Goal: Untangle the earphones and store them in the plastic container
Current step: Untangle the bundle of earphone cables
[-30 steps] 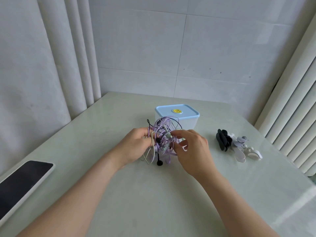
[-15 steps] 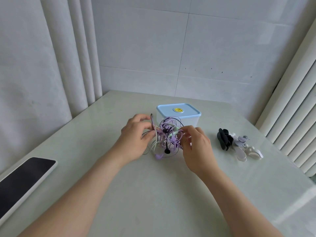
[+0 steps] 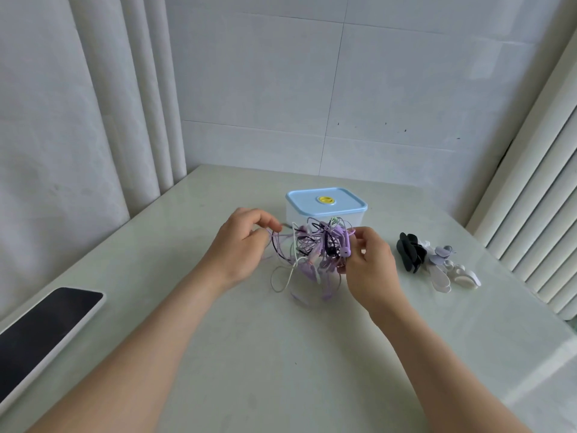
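Tangle of earphones (image 3: 315,248), purple, white and black cords knotted together, held up between both hands just in front of the container (image 3: 326,210). On its left side the left hand (image 3: 240,245), fingers (image 3: 265,223) curled and pinched together on a dark cord drawn out sideways from the knot. On its right side the right hand (image 3: 371,264), thumb and forefinger clamped on a purple cord beside a purple earpiece, other fingers curled underneath. Loose white and purple loops hanging from the knot toward the worktop (image 3: 281,354); contact with it not clear. Container standing on the worktop behind the tangle, clear-walled, pale blue lid (image 3: 343,198) closed on top, round yellow mark at its middle. To the right of the right hand and apart from it, a small heap of black and white plastic pieces (image 3: 437,260). Near the left edge, a phone (image 3: 40,326) lying flat, dark screen up, in a white case. Behind, a pale tiled wall (image 3: 312,104).
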`<state>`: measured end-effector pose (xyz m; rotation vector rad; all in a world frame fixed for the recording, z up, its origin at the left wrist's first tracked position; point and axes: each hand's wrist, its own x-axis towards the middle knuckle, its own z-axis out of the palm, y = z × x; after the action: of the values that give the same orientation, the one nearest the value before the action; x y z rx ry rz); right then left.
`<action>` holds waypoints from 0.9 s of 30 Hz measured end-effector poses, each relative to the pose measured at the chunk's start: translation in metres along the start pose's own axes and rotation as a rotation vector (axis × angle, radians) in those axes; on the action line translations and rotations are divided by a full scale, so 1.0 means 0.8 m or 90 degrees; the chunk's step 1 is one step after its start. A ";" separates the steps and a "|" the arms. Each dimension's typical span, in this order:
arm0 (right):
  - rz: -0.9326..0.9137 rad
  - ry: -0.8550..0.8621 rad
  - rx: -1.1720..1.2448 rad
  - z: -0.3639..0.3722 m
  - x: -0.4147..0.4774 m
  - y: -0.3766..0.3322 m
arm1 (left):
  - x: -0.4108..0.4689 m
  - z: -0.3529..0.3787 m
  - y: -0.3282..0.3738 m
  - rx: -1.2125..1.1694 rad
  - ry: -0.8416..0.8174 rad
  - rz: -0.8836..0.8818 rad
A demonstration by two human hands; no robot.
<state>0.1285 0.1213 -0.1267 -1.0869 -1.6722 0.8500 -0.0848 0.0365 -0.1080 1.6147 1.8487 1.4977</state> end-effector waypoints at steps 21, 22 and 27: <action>-0.013 -0.040 0.061 -0.004 -0.012 -0.023 | -0.014 0.025 0.037 -0.439 -0.155 -0.268; -0.012 -0.042 0.062 -0.004 -0.012 -0.024 | -0.015 0.024 0.039 -0.434 -0.164 -0.252; -0.009 -0.104 0.109 -0.003 -0.014 -0.024 | -0.013 0.022 0.033 -0.396 -0.114 -0.269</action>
<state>0.1270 0.1038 -0.1124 -0.9080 -1.7033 1.0762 -0.0529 0.0328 -0.0987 0.9606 1.3246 1.4699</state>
